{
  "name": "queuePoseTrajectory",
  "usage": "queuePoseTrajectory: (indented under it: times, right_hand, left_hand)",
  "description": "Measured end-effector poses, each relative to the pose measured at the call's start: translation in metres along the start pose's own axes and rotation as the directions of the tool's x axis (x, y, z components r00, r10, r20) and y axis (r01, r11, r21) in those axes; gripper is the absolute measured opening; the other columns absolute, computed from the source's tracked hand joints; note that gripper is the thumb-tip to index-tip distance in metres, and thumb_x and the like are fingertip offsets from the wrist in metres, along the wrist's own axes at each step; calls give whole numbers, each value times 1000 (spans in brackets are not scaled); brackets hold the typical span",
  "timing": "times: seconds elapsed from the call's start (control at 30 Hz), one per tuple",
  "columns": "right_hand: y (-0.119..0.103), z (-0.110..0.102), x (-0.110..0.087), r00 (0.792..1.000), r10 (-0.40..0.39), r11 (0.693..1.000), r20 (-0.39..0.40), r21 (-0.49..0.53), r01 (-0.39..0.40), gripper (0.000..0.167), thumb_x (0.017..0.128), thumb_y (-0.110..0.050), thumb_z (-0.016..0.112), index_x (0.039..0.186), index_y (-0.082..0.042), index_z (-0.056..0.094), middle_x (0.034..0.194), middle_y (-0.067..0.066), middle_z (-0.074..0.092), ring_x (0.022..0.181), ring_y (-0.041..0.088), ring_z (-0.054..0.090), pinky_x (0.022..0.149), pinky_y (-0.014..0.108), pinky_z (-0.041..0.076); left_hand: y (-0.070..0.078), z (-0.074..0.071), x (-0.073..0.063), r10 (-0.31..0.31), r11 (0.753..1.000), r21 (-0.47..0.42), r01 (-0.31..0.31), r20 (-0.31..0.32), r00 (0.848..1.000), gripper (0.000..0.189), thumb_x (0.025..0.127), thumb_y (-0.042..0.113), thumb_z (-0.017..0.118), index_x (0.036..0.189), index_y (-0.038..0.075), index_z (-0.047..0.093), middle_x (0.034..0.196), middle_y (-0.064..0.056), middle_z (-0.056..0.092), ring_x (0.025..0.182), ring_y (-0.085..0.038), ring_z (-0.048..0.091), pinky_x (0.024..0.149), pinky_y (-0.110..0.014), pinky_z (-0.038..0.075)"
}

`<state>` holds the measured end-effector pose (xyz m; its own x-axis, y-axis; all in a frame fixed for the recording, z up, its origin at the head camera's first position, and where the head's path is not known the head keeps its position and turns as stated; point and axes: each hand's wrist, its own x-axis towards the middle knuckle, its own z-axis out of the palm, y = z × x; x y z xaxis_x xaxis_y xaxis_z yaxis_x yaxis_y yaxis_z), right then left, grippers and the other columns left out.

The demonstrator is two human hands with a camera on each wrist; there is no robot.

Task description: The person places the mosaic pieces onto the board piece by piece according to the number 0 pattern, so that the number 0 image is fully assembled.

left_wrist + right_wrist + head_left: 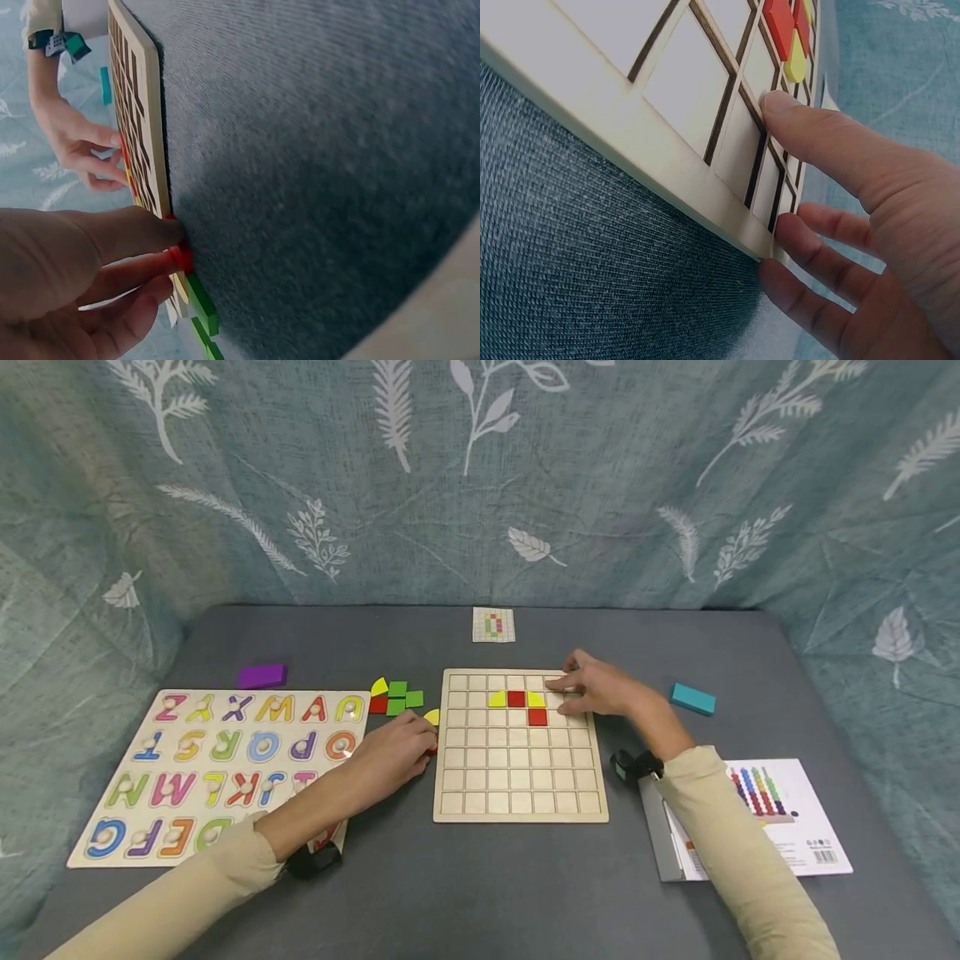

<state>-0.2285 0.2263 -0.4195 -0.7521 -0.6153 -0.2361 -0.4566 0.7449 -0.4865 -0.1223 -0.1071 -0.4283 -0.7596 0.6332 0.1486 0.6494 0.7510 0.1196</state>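
A wooden grid board (521, 779) lies in the middle of the table. Two yellow quarter-round tiles (497, 699) flank a red square tile (516, 699) on it, with a second red tile (537, 717) one row nearer. Just left of the board, my left hand (397, 746) pinches a red tile (181, 257) between thumb and fingers, low at the table. Green tiles (201, 304) lie beside those fingers. My right hand (600, 685) rests at the board's far right corner, its fingers spread and holding nothing; the thumb (781, 103) touches the grid.
A wooden alphabet puzzle (251, 760) covers the left side, with loose green tiles (397, 688) at its corner. A small pattern card (492, 625) lies behind the board. Also around are a purple block (262, 676), a teal block (692, 699) and a white box (810, 827).
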Motion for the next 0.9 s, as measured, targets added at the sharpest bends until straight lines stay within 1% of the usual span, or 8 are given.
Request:
queuePoseTrajectory:
  times: [0.2,0.33,0.4,0.47,0.57,0.63,0.77,0.9]
  right_hand:
    - [3,0,-1,1000,14,1000,22,-3,-14,49,88,-22,71,134,-11,59,128,16,43,85,18,51,70,29,41]
    - [5,0,-2,999,20,1000,36,9,-20,49,89,-22,70,135,-11,58,129,17,43,86,18,52,70,29,41]
    - [5,1,-1,999,11,1000,35,13,-12,49,89,-22,70,135,-11,57,129,17,43,86,19,51,70,30,41]
    - [5,1,-1,999,3,1000,34,16,-3,49,89,-21,70,135,-11,57,129,17,42,85,19,51,70,30,40]
    - [5,1,0,1000,1,1000,29,23,-2,49,89,-20,70,135,-10,57,129,17,42,85,19,50,71,30,40]
    - [4,0,0,1000,7,1000,25,24,-8,49,89,-20,70,135,-9,57,129,17,42,86,19,50,71,30,40]
    - [3,-1,0,999,21,1000,32,19,-21,49,89,-21,70,135,-10,58,129,17,42,87,19,52,72,31,42]
    - [3,-1,2,1000,2,1000,31,25,-3,49,89,-21,70,135,-10,57,130,18,42,86,19,51,72,31,41]
  left_hand:
    - [7,4,2,-13,1000,7,13,17,1000,14,78,1,75,82,12,67,79,0,66,76,-16,56,64,-28,49]
    - [11,7,-1,5,999,53,-4,-32,999,17,77,0,75,82,12,64,78,0,65,74,-17,59,63,-29,50]
    - [11,7,-3,1,998,70,3,-53,999,17,77,1,75,84,12,64,80,-1,65,72,-17,58,60,-29,49]
    - [11,4,-4,-14,998,63,18,-60,998,18,77,2,75,88,12,64,83,-1,65,68,-17,56,54,-27,46]
    - [10,-3,-5,-51,999,-17,50,-61,997,22,77,4,76,94,13,66,88,-2,63,62,-13,53,49,-24,41]
    - [9,-8,-5,-57,995,-81,52,-70,996,25,78,5,77,99,13,68,91,-3,63,61,-12,52,50,-23,42]
    - [10,-14,-3,-19,985,-173,3,-89,996,22,80,6,76,101,12,71,100,-5,61,62,-9,53,56,-21,46]
    - [11,-16,1,10,965,-261,-28,-72,997,16,83,6,73,98,10,72,105,-6,57,62,-7,50,57,-18,45]
